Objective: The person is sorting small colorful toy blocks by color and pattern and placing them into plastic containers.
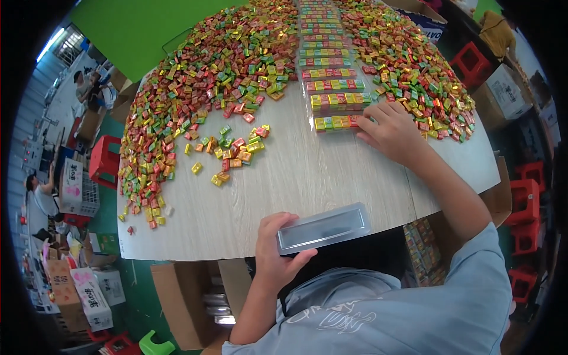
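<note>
My left hand (277, 251) grips one end of a clear plastic tray (323, 229) over the near table edge, thumb below and fingers behind. The tray looks empty. Farther off to the right, my right hand (390, 131) is closed over the right end of the nearest row of wrapped candies (334, 122), thumb at its near side; the fingertips are partly hidden. That row lies in a clear tray, in front of a long line of similar filled trays (331, 86) running away from me. The candies are small foil-wrapped blocks in red, yellow, green and orange.
Big heaps of loose candies lie left (219, 65) and right (408, 71) of the trays on the pale wooden table (248, 195). A small cluster (228, 154) sits nearer. Below the edge stand cardboard boxes (177, 305). Red stools (523, 201) flank the table; two people work at left.
</note>
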Demonstrator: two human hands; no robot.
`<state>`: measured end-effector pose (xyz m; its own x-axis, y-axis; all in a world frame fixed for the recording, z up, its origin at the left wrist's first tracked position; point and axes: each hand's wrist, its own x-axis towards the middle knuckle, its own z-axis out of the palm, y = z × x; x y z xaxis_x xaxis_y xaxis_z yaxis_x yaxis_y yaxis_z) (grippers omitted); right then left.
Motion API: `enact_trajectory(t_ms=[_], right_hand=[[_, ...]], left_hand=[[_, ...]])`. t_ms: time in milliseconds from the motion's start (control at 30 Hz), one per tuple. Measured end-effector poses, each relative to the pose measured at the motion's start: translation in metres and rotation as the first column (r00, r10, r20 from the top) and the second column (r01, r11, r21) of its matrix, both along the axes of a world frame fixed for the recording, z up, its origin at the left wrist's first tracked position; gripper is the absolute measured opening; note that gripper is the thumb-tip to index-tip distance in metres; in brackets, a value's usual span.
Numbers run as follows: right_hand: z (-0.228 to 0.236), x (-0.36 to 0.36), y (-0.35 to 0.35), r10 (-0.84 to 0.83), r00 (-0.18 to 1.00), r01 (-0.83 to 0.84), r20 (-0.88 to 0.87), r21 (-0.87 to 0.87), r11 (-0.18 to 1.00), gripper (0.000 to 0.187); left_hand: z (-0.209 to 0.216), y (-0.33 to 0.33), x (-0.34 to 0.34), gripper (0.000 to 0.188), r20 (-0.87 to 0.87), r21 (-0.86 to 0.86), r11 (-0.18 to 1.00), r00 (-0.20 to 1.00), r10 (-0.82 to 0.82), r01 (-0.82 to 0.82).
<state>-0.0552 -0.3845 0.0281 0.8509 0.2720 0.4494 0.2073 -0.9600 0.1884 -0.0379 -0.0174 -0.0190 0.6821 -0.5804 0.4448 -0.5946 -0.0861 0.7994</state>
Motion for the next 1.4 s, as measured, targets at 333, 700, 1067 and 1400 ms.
enact_trajectory(t_ms=[333,700,1067,1400], right_hand=[[0.000,0.005,0.010,-0.031,0.999,0.032,-0.031,0.038,0.999,0.026],[0.019,0.072,0.086,0.300,0.954,-0.292,-0.008,0.211,0.933,0.024],[-0.022,0.111,0.125,0.470,0.882,-0.471,0.046,0.153,0.869,0.032],[-0.029,0.113,0.134,0.517,0.852,-0.466,-0.080,0.334,0.819,0.017]], left_hand=[[0.007,0.004,0.003,0.078,-0.011,-0.028,0.999,0.999,-0.047,0.047],[0.049,0.040,0.084,0.058,0.231,0.208,0.919,0.930,0.287,-0.336],[0.045,0.000,0.102,0.042,0.572,0.524,0.730,0.816,0.079,-0.439],[0.031,0.009,0.088,0.030,0.550,0.495,0.719,0.817,0.175,-0.487]])
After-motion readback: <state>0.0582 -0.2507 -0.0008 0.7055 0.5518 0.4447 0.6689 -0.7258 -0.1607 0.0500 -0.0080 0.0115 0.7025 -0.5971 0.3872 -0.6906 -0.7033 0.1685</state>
